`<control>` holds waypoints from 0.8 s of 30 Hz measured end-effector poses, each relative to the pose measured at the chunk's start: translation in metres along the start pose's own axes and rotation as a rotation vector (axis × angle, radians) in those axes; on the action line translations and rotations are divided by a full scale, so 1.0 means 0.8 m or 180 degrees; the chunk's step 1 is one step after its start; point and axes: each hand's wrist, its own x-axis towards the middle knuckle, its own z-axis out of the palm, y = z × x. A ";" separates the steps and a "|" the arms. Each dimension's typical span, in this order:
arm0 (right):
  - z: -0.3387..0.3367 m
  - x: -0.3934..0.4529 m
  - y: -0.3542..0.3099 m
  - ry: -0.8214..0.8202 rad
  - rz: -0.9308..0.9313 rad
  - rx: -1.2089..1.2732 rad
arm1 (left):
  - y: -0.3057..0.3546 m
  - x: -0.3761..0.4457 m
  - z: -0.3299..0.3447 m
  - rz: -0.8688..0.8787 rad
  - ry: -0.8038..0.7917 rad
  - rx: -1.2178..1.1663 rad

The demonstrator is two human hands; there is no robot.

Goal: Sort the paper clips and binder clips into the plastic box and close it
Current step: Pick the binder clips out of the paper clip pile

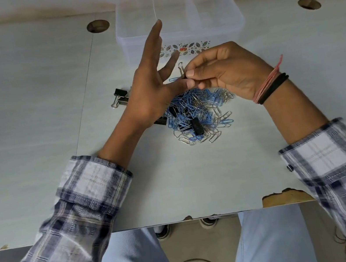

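Binder clip (182,72) between both hands' fingertips

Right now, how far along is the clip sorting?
Barely begun. The clear plastic box behind the heap sits open and its compartments look empty. The right hand pinches one black binder clip; the left hand is spread open beside it. The mixed heap of blue and silver paper clips remains, then the box needs closing.

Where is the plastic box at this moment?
The plastic box stands at the far middle of the table, beyond the clip pile and both hands, lid off.
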 end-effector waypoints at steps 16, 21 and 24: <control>-0.106 -0.004 0.036 0.1644 -0.0098 -0.2268 | 0.026 -0.001 -0.071 -0.0569 -0.0316 0.1594; -0.036 -0.037 -0.011 0.0537 -0.0102 -0.1924 | 0.027 -0.012 -0.080 -0.0771 -0.0840 0.2401; 0.016 -0.059 -0.023 -0.0229 0.0142 -0.2568 | 0.029 -0.016 -0.079 -0.0677 -0.0725 0.2557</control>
